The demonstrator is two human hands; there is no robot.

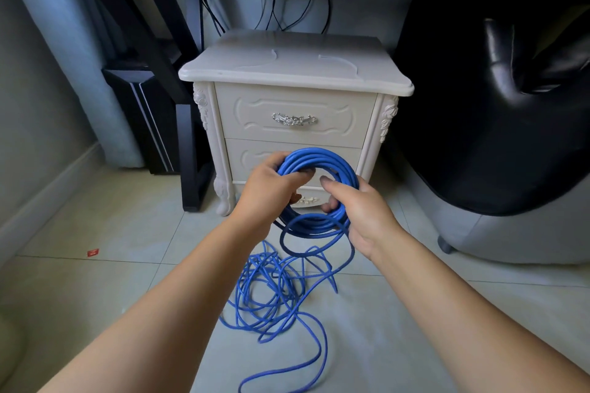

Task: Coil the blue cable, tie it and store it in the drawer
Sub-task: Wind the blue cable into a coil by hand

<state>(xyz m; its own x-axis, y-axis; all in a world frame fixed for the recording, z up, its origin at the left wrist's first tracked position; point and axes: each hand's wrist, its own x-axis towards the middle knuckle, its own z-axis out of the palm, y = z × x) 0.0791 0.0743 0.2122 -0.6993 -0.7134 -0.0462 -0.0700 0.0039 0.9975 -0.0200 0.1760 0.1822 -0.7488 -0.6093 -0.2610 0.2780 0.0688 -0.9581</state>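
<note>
A red scrap (93, 252) lies on the tiled floor (95, 284), well apart from a black leather seat (510, 112).

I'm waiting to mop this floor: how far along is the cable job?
Partly done: several loops of the blue cable form a neat coil. In hand: the left hand grips the coil's left side, the right hand holds its right side. Left: a loose tangle lies on the floor uncoiled, no tie is visible on the coil, and both drawers of the nightstand are shut.

light: soft, even on nightstand (293, 73) top and the floor before it | shadow: near-black right of and above nightstand | focus: blue cable (319, 155) sharp | edges: wide-angle bending
</note>
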